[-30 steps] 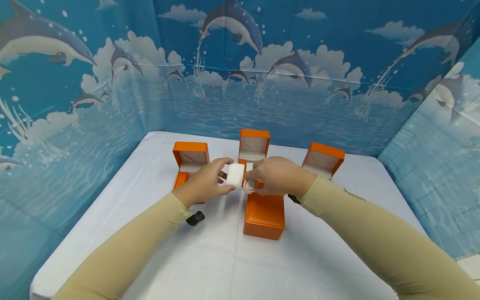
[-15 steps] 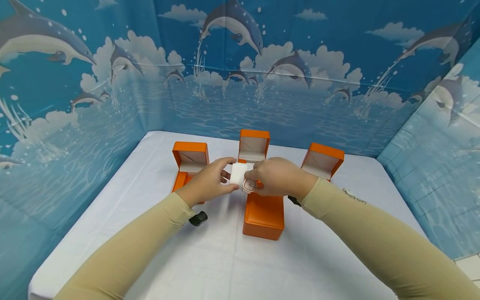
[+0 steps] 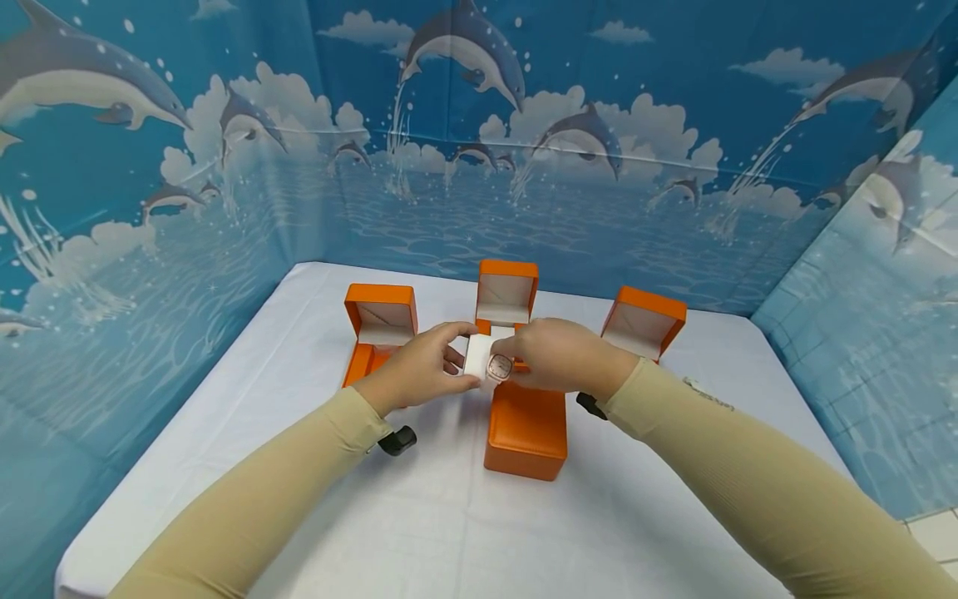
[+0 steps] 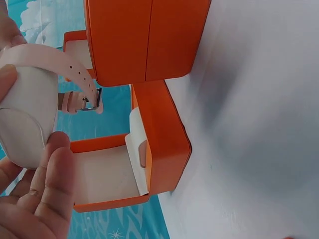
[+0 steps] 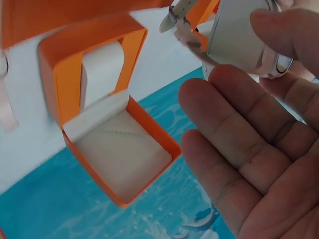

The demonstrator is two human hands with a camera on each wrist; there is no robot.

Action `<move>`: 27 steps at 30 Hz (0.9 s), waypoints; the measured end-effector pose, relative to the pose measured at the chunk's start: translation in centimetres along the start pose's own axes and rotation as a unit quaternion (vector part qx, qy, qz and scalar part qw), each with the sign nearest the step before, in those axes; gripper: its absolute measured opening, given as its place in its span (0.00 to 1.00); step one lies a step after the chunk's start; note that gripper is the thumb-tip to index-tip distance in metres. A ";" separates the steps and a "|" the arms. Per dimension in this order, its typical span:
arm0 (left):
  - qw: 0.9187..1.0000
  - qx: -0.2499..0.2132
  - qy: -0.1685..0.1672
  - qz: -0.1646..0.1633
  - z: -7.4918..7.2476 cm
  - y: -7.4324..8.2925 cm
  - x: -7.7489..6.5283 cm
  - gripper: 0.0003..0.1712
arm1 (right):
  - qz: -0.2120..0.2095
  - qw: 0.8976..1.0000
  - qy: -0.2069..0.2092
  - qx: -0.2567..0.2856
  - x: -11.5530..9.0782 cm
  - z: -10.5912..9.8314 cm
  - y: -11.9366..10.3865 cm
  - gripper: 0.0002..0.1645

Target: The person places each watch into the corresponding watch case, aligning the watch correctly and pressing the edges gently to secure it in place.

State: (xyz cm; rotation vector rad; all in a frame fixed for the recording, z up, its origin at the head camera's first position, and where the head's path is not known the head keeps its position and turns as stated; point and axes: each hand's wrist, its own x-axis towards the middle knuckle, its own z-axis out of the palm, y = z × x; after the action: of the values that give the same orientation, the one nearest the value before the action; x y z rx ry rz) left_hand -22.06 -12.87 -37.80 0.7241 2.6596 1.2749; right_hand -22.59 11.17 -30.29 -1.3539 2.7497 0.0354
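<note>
Held in my left hand (image 3: 419, 366) is a white watch cushion (image 3: 476, 358), gripped between thumb and fingers at its left end. My right hand (image 3: 557, 353) pinches a wristwatch (image 3: 500, 367) with a pale dial and a pale pink strap. The two hands meet in the air behind a closed orange box. In the left wrist view the strap (image 4: 55, 57) curves over the far end of the cushion (image 4: 27, 119), and its metal buckle (image 4: 89, 103) hangs beside it. The right wrist view shows my thumb on the cushion (image 5: 234, 35), the other fingers below it.
The closed orange box (image 3: 527, 428) stands on the white tablecloth (image 3: 359, 516) in front of the hands. Behind are three opened orange boxes: a left one (image 3: 380, 312), a middle one (image 3: 507, 287) with a white cushion inside, and a right one (image 3: 646, 316). A dolphin-print curtain (image 3: 464, 208) surrounds the table.
My left hand has moved a little to the right and down with the cushion, bringing it up against the watch. My right hand has barely moved.
</note>
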 end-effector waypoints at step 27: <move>0.997 -0.064 0.041 0.000 0.9 -0.2 0.2 0.47 | 0.164 0.953 0.103 0.233 -1.0 3.4 -0.2 0.24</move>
State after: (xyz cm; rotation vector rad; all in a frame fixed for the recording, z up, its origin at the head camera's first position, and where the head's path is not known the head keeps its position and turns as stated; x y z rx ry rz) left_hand -22.02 -12.20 -38.52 0.6673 2.6104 1.4894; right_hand -21.62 11.99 -33.56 -0.8126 2.8508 -0.7229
